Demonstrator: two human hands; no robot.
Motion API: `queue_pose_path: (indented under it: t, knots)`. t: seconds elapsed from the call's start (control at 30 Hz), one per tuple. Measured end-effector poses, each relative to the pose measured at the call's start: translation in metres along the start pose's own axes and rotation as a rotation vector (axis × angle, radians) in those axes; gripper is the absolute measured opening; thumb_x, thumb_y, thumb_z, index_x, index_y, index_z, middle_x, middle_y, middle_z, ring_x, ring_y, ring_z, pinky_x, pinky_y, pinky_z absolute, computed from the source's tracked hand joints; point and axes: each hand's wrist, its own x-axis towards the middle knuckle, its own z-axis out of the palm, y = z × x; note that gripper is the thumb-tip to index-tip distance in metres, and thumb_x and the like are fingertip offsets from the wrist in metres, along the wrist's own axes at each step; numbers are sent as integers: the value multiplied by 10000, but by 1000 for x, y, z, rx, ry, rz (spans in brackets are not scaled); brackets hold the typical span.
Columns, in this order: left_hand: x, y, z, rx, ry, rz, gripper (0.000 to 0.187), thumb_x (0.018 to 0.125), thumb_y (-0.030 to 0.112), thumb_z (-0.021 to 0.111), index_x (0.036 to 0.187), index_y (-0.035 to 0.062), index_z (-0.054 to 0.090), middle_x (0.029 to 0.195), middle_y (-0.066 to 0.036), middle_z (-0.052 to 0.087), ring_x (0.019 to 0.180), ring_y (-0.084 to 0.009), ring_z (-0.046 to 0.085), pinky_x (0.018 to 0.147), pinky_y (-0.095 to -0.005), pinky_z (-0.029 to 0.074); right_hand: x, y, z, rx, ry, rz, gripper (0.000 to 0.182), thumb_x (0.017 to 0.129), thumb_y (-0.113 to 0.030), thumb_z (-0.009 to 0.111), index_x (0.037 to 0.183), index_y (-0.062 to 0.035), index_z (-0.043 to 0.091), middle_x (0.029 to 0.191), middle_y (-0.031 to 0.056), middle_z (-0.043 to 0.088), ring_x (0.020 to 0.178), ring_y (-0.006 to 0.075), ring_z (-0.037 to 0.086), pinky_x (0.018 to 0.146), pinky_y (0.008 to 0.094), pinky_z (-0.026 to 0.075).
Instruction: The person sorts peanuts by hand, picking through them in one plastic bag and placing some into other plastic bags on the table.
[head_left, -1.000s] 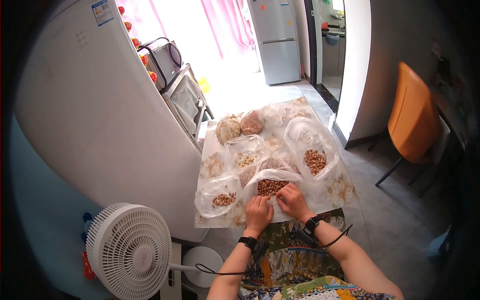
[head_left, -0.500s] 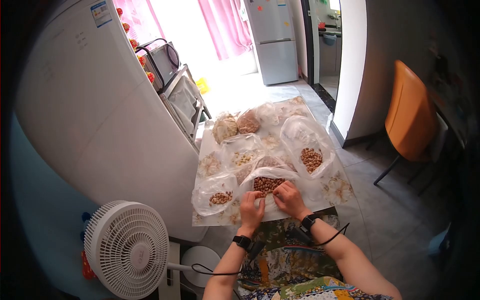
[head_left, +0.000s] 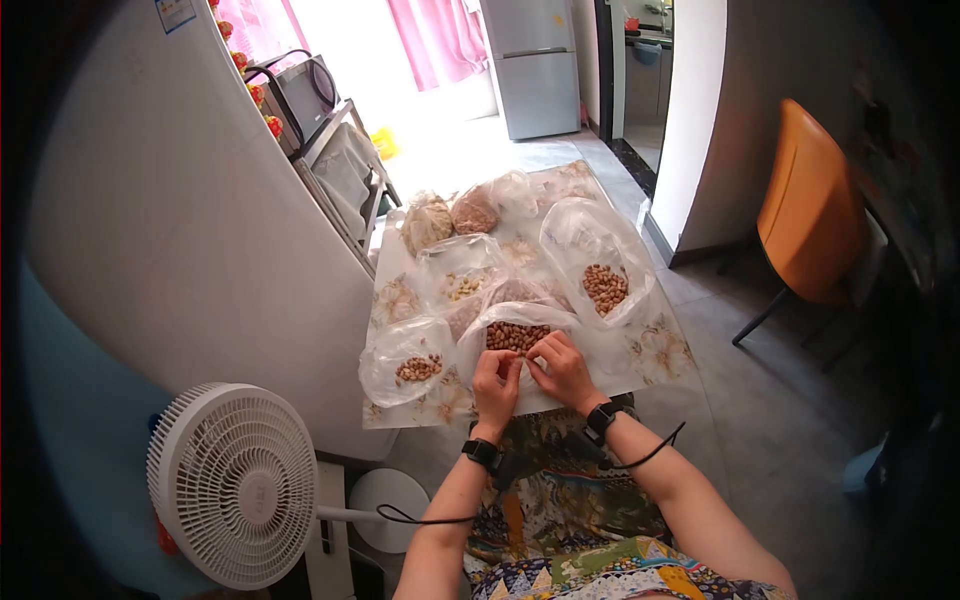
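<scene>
Reddish-brown nuts or beans (head_left: 515,336) lie in an open clear plastic bag (head_left: 473,346) near the table's front edge. At the near rim of this bag, my left hand (head_left: 496,388) is closed in a pinch, its fingertips close to those of my right hand (head_left: 560,370), also pinched. What the fingertips hold is too small to make out. Smaller bags lie around: one at left with brown pieces (head_left: 418,369), one behind with pale pieces (head_left: 462,287), one at right with brown pieces (head_left: 605,289).
Two filled bags (head_left: 427,223) (head_left: 474,210) stand at the back of the flowered table (head_left: 663,352). A white fan (head_left: 235,485) is at lower left, a large white appliance (head_left: 190,230) at left. An orange chair (head_left: 808,205) and a wall (head_left: 700,130) are at right.
The whole view has shifted, so the table appears higher and further left. My hands have come closer together, fingertips nearly meeting at the bag's near rim.
</scene>
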Motion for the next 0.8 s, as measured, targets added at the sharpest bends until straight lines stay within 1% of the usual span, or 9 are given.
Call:
queue_pose_path:
  t: [0.1,0.3,0.4,0.5,0.6,0.7,0.8]
  knots:
    - [1,-1,-2,16,-34,-9,121,923,37,729,1028,11,675,874,-67,650,725,-159,629,670,-287,518,0,1,0,11,-2,-11,167,772,-9,739,885,-69,631,874,74,635,914,295,617,817,402,522]
    - [0,-1,-3,-38,-120,-96,163,922,44,727,1079,0,715,950,-114,727,806,-182,698,727,-295,549,0,-1,0,65,-10,-1,208,778,-10,744,956,-65,651,908,78,664,924,296,631,817,402,530]
    - [-2,-5,-2,-8,-108,-51,145,921,61,733,1054,3,728,946,-127,741,807,-186,710,729,-304,555,-1,-1,0,80,-13,2,222,782,-5,743,978,-60,656,921,82,671,924,301,634,814,404,534]
    - [-1,-2,0,-20,-58,-27,124,899,93,751,1000,22,739,902,-135,730,712,-232,676,665,-336,541,-1,1,1,82,-15,-6,231,785,7,739,993,-52,657,929,93,674,924,308,637,811,405,536]
    - [-2,-6,2,-26,-59,-76,130,892,103,760,994,25,737,879,-122,725,692,-227,671,653,-334,538,-2,2,2,93,-45,6,244,785,19,735,1009,-43,659,937,107,675,924,316,640,805,404,541]
    - [-1,-3,1,-25,-47,-78,121,891,101,759,985,29,733,865,-114,719,686,-220,667,648,-329,536,0,-2,0,111,-76,15,268,776,26,727,1029,-31,661,943,120,675,917,326,643,797,403,545]
    - [0,1,-2,-30,-66,-103,94,901,72,747,981,25,732,848,-95,723,709,-170,677,665,-300,537,0,-2,0,93,-83,34,294,755,19,715,1041,-29,661,949,121,677,916,320,644,804,400,547]
